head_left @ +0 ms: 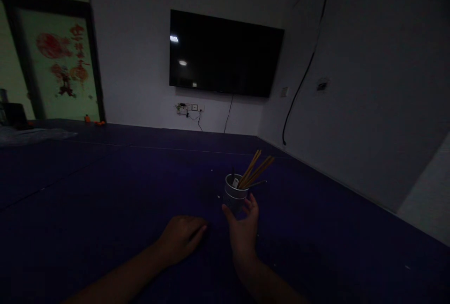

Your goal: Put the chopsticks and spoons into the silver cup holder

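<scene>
A small round metal cup point(235, 198) stands on the dark blue-purple surface in front of me. Several chopsticks point(256, 173) lean out of it to the right, along with a thin metal handle point(259, 183). A small pale item point(235, 182) and a dark stick also show at its mouth. Around the cup's near right side curls my right hand point(244, 229), thumb on the left and fingers on the right. My left hand point(182, 236) rests on the surface to the left, fingers curled together; I see nothing in it.
Small pale scraps lie about the dark surface point(116, 187). At the far left are clear plastic wrapping point(35, 135), a dark box point(16, 114) and orange items point(100, 122). A television point(225, 53) hangs on the back wall; a black cable point(304, 77) runs down the right wall.
</scene>
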`<action>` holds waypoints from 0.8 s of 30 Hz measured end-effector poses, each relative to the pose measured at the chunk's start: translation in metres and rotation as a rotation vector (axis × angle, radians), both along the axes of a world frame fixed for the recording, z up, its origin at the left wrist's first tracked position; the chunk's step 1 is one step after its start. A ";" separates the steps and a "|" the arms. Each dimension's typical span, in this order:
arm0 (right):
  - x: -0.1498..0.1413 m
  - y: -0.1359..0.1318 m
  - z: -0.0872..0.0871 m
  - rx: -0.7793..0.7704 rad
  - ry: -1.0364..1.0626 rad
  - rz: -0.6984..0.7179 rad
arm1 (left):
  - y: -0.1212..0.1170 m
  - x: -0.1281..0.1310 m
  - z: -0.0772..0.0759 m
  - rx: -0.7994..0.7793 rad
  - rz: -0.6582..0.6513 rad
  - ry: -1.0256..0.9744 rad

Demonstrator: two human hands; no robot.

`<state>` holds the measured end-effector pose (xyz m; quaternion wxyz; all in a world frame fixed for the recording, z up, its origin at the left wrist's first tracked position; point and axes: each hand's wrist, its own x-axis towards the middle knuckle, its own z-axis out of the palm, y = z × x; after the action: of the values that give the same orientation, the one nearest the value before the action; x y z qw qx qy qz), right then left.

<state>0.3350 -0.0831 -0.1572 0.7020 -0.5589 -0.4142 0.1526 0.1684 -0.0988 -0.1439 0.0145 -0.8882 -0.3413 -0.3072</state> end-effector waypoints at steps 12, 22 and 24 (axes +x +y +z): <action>0.036 0.048 -0.003 0.031 -0.090 0.174 | 0.001 0.000 0.000 0.034 -0.018 -0.015; 0.072 0.056 0.011 0.030 -0.175 -0.209 | 0.001 0.000 -0.002 0.026 -0.018 -0.025; 0.085 0.059 0.012 0.035 -0.191 -0.297 | 0.002 0.000 -0.004 0.028 -0.018 -0.027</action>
<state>0.4205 -0.0240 -0.1454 0.6837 -0.6137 -0.3945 -0.0139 0.1683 -0.0967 -0.1475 0.0196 -0.8866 -0.3293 -0.3242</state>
